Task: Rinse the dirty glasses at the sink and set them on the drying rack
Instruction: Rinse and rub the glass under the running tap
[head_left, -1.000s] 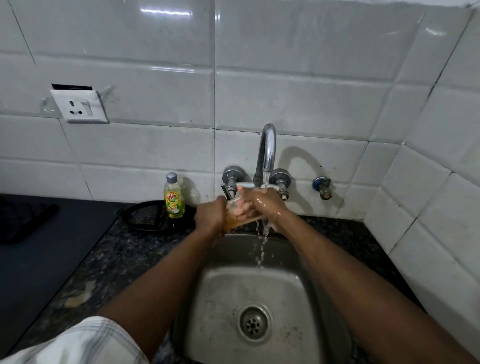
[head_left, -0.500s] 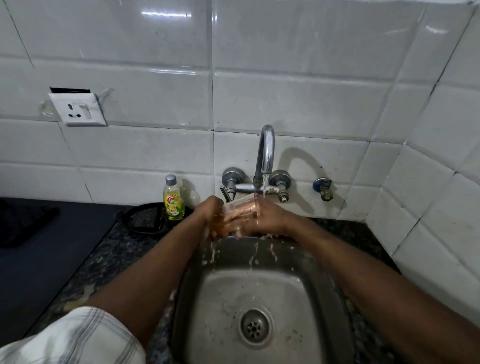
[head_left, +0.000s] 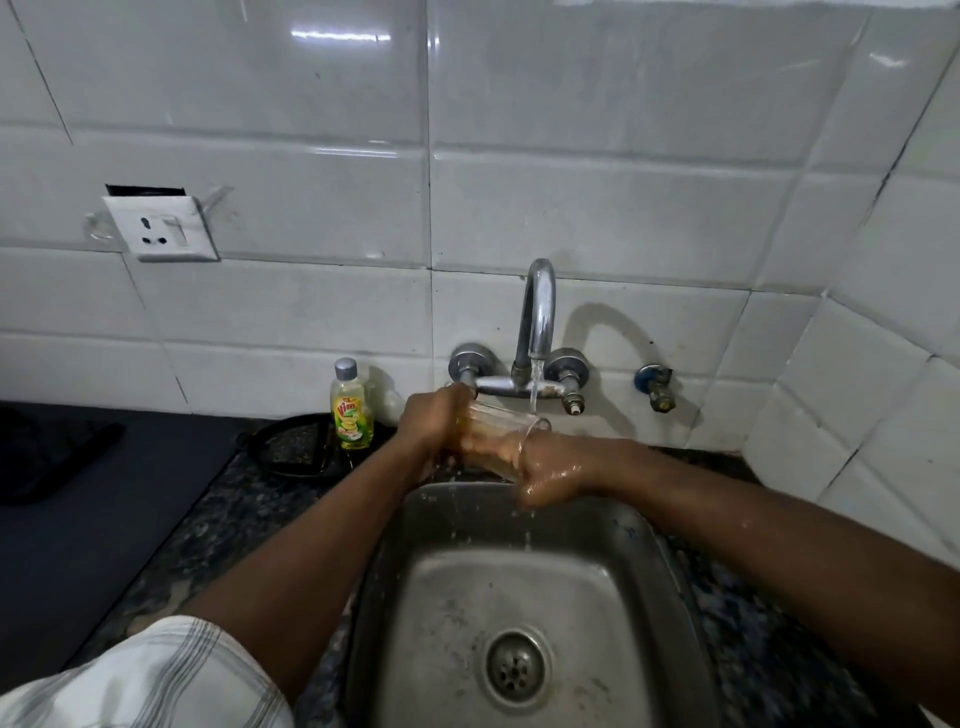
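Rinsing glass (head_left: 501, 428), tipped on its side under the tap (head_left: 540, 312) stream, over the back edge of the sink (head_left: 649, 571). My left hand (head_left: 431, 431) wraps the base end and my right hand (head_left: 553, 475) curls round the mouth end; can't tell if those fingers are inside. Likely light, rigid, breakable, wet-slick, so best held round the wall with both hands.

Yellow soap bottle (head_left: 352, 411) and white wall socket (head_left: 161, 228)
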